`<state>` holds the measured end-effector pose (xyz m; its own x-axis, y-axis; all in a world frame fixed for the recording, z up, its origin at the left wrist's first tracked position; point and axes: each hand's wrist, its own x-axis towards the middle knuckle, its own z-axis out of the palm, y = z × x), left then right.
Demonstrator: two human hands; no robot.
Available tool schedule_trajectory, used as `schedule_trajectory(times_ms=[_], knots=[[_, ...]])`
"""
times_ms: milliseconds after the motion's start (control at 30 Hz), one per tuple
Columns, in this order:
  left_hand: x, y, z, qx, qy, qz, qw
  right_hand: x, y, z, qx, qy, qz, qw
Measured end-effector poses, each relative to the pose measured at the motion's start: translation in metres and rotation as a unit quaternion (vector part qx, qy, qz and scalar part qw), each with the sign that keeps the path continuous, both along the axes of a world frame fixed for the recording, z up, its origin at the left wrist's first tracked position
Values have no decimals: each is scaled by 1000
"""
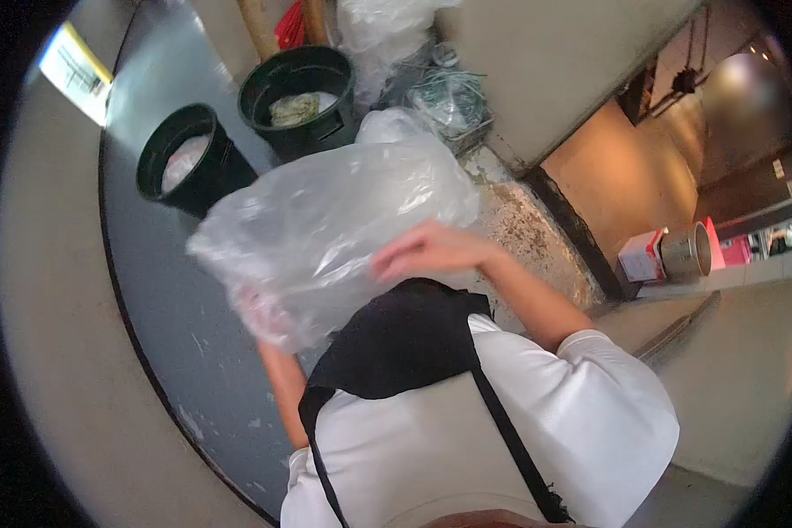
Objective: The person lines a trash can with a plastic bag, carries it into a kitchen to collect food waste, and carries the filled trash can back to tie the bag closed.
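Observation:
A large clear plastic bag (326,207) is spread out in front of my body, puffed up and creased. At its lower left corner my left hand (266,312) grips the bag, its fingers partly veiled by the plastic. My right hand (431,251) hovers over or touches the bag's near right side; contact is hard to tell. Its fingers are stretched out and a little blurred, with nothing visible in them. Below the bag is the black apron (405,339) I wear over a white shirt.
Two dark green bins, a smaller one (163,163) and a larger one (304,97), stand beyond the bag with bagged contents. A wire basket (462,132) and plastic bags (378,44) are by the wall. A metal can (686,251) and a box (644,257) sit at right.

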<state>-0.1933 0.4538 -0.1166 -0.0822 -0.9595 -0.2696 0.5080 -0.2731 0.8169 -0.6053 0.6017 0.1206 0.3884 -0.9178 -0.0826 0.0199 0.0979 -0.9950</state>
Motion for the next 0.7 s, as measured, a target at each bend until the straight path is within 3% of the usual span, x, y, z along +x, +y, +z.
schedule_trajectory(times_ms=[33, 67, 100, 167, 233, 267, 333, 400, 433, 500, 633, 700], knots=[[30, 16, 7, 7, -20, 49, 999, -30, -4, -5, 12, -9, -81, 997], [57, 36, 14, 15, -43, 93, 995, -50, -8, 0, 24, 21, -279, 960], [81, 56, 19, 24, -66, 134, 988, -81, -20, -31, -37, -5, -404, 914], [116, 98, 31, 40, -110, 204, 972, -155, -56, -146, -99, 148, -574, 799], [134, 140, 39, 55, -155, 261, 951, -165, -75, -238, 102, 120, -563, 812], [138, 160, 42, 64, -174, 283, 941, -158, -88, -287, 198, -86, -429, 877], [139, 200, 46, 86, -217, 318, 919, -70, -106, -280, 268, 89, -224, 933], [135, 238, 48, 114, -269, 340, 894, 32, -110, -226, 331, -69, -106, 935], [131, 258, 48, 130, -294, 349, 880, 64, -124, -242, 333, -172, 0, 927], [129, 302, 46, 164, -346, 366, 848, 125, -143, -238, 263, -283, 26, 922], [131, 401, 30, 252, -443, 392, 766, 139, -164, -128, 208, -272, 24, 939], [140, 455, 29, 307, -488, 400, 712, 133, -164, -99, 163, -278, 7, 947]])
